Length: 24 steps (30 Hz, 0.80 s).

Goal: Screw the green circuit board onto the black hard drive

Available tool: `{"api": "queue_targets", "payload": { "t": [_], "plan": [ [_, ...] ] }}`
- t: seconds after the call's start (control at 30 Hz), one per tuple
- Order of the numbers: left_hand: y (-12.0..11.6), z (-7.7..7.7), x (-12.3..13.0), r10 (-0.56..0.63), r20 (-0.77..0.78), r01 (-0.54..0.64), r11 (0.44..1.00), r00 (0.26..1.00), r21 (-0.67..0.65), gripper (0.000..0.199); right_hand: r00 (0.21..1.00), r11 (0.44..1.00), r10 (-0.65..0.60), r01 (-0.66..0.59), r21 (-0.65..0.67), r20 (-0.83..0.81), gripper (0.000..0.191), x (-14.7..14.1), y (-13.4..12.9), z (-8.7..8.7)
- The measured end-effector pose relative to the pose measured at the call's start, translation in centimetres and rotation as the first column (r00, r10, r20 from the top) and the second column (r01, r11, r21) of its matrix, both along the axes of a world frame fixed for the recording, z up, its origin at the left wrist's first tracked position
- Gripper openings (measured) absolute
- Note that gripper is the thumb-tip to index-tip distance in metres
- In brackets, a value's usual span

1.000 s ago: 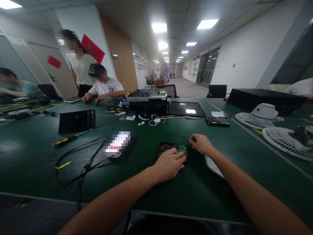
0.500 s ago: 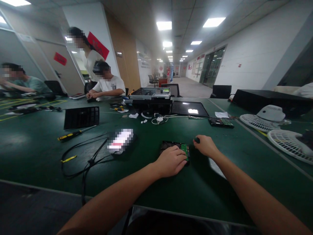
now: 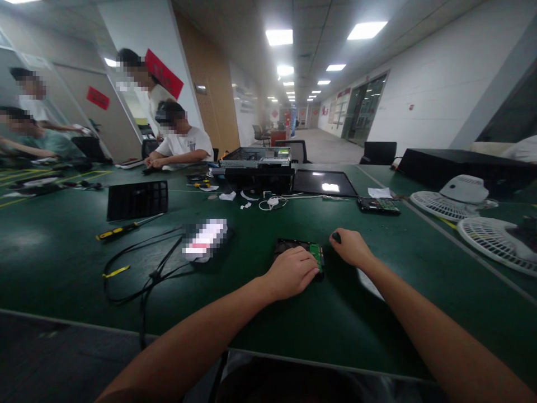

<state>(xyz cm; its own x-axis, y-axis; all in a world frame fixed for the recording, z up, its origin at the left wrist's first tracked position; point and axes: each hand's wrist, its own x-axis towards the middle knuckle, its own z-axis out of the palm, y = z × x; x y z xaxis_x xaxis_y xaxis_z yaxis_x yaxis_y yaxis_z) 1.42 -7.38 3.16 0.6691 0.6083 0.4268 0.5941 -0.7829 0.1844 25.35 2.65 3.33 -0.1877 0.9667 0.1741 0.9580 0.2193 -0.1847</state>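
Basically, L hand (image 3: pixel 296 273) is laid over the hard drive (image 3: pixel 289 245), which sits on the green counter (image 3: pixel 251 235) in front of the person, just L of the R hand (image 3: pixel 351 248). L fingers lie close together, slightly bent, across its top & partly over its green board (image 3: pixel 314 250); can't tell if they grip the edges, thumb side's hidden. R hand is just beside the drive, apart from it, fingers curled in twd thumb; dark spot btwn them, can't tell if it's a small obj held or just a gap. Pale thing (image 3: pixel 369 284) partly under R forearm, mostly hidden. Further back on R: 2nd drive (image 3: pixel 378 206) w/ paper (image 3: pixel 380 193) just behind it, then white fan parts (image 3: pixel 465 189). Far side, mid: open metal case (image 3: pixel 255 158), flat black screen (image 3: pixel 324 183) beside it, white cable (image 3: pixel 272 202) nr. L side: yellow-black screwdriver (image 3: pixel 117 230) nr tilted dark panel (image 3: pixel 137 200), black cables (image 3: pixel 155 275) w/ yellow tie (image 3: pixel 116 271), plus blurred-out bright obj (image 3: pixel 205 239).
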Motion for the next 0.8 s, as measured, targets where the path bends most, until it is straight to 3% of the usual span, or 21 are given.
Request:
{"api": "queue_targets", "payload": {
  "t": [0.4,0.63,0.8],
  "plan": [
    [0.01,-0.05,0.22,0.065,0.079,-0.063,0.998,0.995,-0.030,0.033,0.997,0.997,0.062,-0.059,0.051,-0.048,0.022,-0.28,-0.45,0.28],
    [0.07,0.16,0.16,0.208,0.154,-0.204,0.978,0.966,-0.039,0.022,0.993,0.991,0.101,-0.095,0.095,-0.059,0.019,-0.35,-0.29,-0.27],
    [-0.20,0.55,0.17,0.249,0.133,-0.232,0.964,0.959,-0.131,0.018,0.988,0.985,0.125,-0.113,0.133,-0.087,0.017,-0.33,-0.27,-0.55]
  ]
}}
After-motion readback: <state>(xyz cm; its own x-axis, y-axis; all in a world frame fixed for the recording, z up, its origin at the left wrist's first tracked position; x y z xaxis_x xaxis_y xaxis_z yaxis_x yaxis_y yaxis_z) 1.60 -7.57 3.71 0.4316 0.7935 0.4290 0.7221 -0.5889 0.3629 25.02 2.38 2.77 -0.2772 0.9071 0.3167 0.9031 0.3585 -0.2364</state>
